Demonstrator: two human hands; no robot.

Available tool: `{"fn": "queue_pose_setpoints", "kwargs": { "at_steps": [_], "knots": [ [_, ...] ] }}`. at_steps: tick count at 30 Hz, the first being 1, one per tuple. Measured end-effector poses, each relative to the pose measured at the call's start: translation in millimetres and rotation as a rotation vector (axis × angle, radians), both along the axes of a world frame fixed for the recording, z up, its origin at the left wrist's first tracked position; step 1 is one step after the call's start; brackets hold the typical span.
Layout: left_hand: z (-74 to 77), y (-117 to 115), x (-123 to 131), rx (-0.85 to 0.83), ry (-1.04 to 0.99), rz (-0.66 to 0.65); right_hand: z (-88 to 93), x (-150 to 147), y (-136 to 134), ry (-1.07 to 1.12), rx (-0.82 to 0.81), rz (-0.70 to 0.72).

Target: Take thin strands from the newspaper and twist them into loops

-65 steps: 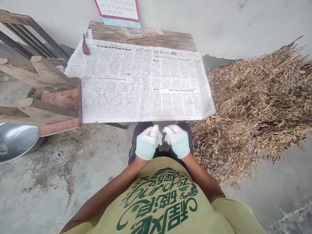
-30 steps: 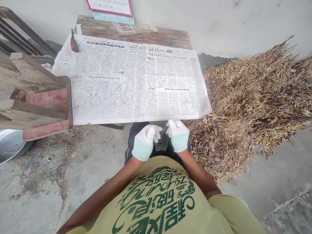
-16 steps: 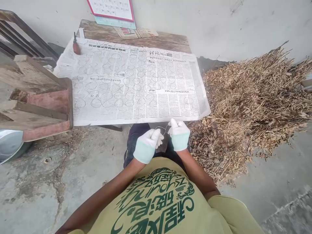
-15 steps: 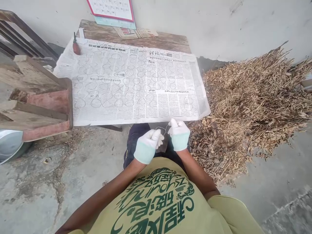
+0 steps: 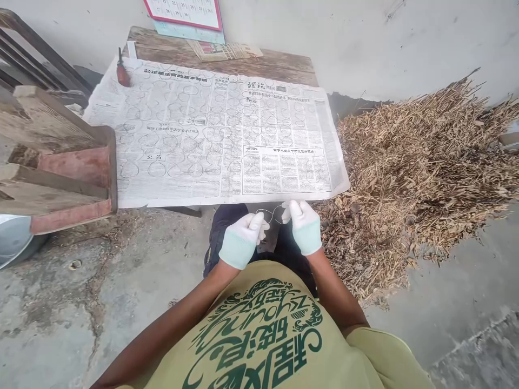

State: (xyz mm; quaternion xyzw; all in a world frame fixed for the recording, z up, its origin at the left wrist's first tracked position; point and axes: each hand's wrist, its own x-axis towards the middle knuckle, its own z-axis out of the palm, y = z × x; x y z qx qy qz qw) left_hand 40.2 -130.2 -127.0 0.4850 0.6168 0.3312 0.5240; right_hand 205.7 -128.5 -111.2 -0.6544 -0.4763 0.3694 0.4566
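Observation:
In front of my lap, just below the table's near edge, both hands wear white gloves with pale green cuffs. My left hand is closed, thumb pressed to the fingers, on a thin pale wire. The wire bends in loops across the gap to my right hand, whose fingers also pinch it. Beyond them, newspaper covers most of the wooden table, with many thin rounded wire loops laid out on it in rows. The fingertips are partly hidden by the gloves' folds.
A screwdriver-like tool with a reddish handle lies at the newspaper's far left corner. An overturned wooden stool stands left, above a metal basin. Dry stalks are heaped right. A calendar leans against the wall.
My hands have drawn slightly apart, the left going left and the right going right, and the wire between them shows a wider S-like bend. The view has shifted slightly.

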Motion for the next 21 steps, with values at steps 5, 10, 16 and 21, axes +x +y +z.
{"fn": "queue_pose_setpoints", "kwargs": {
  "at_steps": [5, 10, 16, 21],
  "knots": [
    [-0.6, 5, -8, 0.016, 0.101, -0.076, 13.7, 33, 3, -0.013, -0.122, 0.145],
    [2.7, 8, -11, 0.028, 0.179, -0.177, 21.5, 48, 4, -0.005, -0.206, 0.335],
    [5.9, 10, -10, 0.068, 0.277, -0.257, 26.0, 46, 7, 0.008, -0.389, 0.455],
    [4.2, 11, -12, 0.080, 0.246, -0.271, 30.3, 50, 12, -0.046, -0.457, 0.514]
  ]
}}
